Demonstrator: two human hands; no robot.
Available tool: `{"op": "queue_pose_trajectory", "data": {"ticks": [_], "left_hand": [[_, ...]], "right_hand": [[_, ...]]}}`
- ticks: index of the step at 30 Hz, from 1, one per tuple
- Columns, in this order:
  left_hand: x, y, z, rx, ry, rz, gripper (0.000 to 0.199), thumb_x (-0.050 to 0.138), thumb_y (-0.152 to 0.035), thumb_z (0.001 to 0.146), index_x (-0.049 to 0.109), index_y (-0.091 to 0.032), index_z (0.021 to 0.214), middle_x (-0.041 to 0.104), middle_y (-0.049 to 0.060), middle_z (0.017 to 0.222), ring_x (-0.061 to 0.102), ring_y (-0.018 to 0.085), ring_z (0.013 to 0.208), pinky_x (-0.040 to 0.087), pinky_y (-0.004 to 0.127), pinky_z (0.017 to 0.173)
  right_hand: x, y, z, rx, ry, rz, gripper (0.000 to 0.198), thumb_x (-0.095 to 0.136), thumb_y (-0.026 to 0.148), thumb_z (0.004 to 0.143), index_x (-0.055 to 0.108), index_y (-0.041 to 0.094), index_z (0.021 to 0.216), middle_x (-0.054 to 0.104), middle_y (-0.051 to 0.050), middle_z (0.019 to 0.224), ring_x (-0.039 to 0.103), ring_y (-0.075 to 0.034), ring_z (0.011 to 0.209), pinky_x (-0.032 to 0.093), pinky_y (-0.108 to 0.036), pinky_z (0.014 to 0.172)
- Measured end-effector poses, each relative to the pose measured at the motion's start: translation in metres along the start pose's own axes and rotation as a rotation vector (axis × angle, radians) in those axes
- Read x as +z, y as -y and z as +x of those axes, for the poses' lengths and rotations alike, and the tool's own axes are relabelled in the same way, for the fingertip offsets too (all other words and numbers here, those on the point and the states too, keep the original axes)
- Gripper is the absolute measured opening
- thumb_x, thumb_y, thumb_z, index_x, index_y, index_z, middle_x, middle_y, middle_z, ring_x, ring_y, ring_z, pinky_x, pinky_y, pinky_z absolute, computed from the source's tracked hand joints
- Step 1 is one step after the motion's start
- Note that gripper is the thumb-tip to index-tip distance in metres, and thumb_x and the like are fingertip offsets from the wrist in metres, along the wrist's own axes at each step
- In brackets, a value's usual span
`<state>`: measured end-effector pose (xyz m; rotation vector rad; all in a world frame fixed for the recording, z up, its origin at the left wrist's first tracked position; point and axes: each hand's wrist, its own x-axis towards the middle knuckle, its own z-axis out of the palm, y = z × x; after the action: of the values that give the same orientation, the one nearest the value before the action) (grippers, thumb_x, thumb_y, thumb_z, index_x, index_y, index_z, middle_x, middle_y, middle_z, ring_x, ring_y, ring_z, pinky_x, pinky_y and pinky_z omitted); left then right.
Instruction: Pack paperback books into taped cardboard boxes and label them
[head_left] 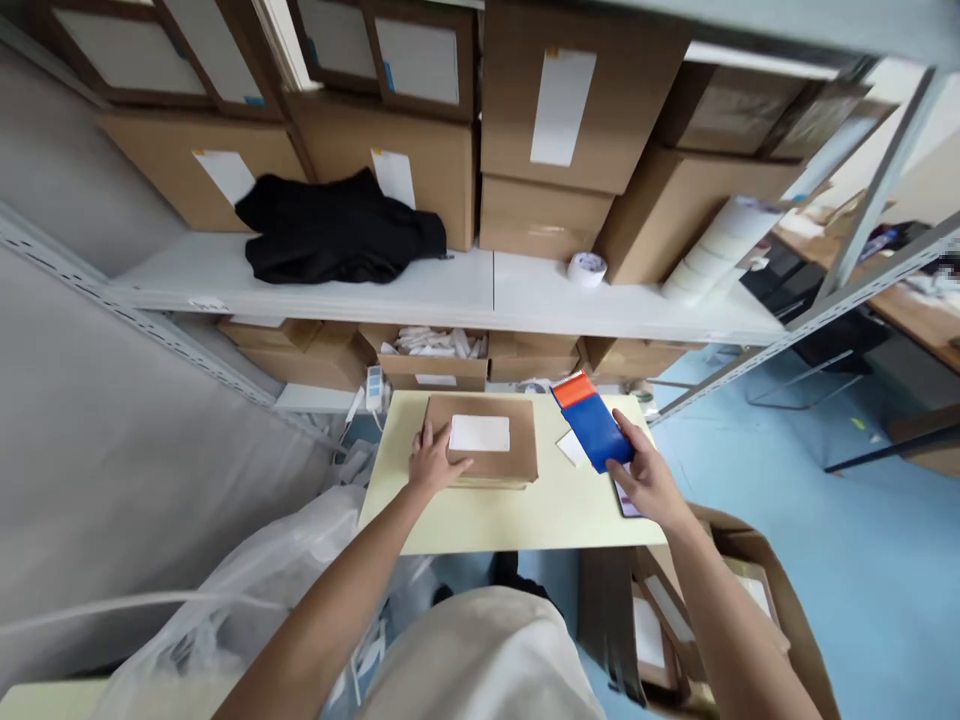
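A closed cardboard box [482, 408] with a white label [480, 433] on top lies on the pale yellow table. My left hand [433, 460] rests on its left front part, fingers spread and thumb stretched toward the label. To the right of the box, my right hand [643, 472] is closed around a blue tape dispenser [598, 428] with an orange end, which points up and to the left. A phone [627, 500] lies on the table partly under that hand. Some white paper [572, 447] shows behind the dispenser, partly covered.
The yellow table [480, 525] stands before a metal shelf [420, 295] stacked with cartons. On the shelf are black cloth [337, 230], a tape roll [586, 268] and a stack of white rolls [720, 250]. A large open carton [795, 625] stands below right; clear plastic [247, 570] lies left.
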<state>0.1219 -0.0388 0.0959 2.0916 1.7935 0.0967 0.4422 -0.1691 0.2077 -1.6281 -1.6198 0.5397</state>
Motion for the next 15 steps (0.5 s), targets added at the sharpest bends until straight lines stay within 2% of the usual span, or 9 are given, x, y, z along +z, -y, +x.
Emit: {"op": "queue_pose_trajectory", "data": {"ticks": [4, 8, 11, 15], "left_hand": [[0.008, -0.007, -0.014, -0.046, -0.005, -0.009, 0.087, 0.062, -0.059, 0.069, 0.036, -0.027, 0.146, 0.018, 0.009, 0.159, 0.025, 0.041, 0.141, 0.036, 0.052, 0.108], [0.019, -0.005, -0.019, -0.032, -0.087, -0.099, 0.091, 0.054, -0.059, 0.069, 0.028, -0.027, 0.15, 0.021, 0.006, 0.159, 0.016, 0.035, 0.145, 0.029, 0.052, 0.113], [0.033, 0.005, -0.023, -0.119, -0.207, -0.259, 0.094, 0.052, -0.06, 0.069, 0.024, -0.023, 0.151, 0.019, 0.011, 0.158, 0.019, 0.036, 0.144, 0.026, 0.055, 0.114], [0.053, 0.019, -0.034, -0.258, -0.336, -0.573, 0.102, 0.058, -0.062, 0.067, 0.021, -0.018, 0.151, 0.021, 0.014, 0.158, 0.032, 0.037, 0.139, 0.036, 0.046, 0.112]], "right_hand": [[-0.025, 0.03, 0.092, -0.197, -0.144, -0.159, 0.062, 0.054, 0.027, 0.083, 0.039, 0.03, 0.144, 0.052, -0.009, 0.139, 0.046, -0.032, 0.129, 0.036, -0.054, 0.108], [-0.024, 0.043, 0.194, -0.326, -0.138, -0.262, 0.053, 0.053, 0.018, 0.082, 0.053, 0.02, 0.135, 0.06, -0.013, 0.131, 0.052, -0.033, 0.124, 0.036, -0.054, 0.108], [-0.009, 0.034, 0.255, -0.402, -0.108, -0.329, 0.049, 0.051, 0.009, 0.079, 0.061, 0.014, 0.126, 0.063, -0.016, 0.125, 0.057, -0.032, 0.117, 0.04, -0.052, 0.105], [0.009, 0.007, 0.304, -0.461, -0.056, -0.373, 0.049, 0.049, 0.002, 0.075, 0.064, 0.011, 0.121, 0.064, -0.018, 0.123, 0.058, -0.031, 0.118, 0.044, -0.051, 0.102]]}}
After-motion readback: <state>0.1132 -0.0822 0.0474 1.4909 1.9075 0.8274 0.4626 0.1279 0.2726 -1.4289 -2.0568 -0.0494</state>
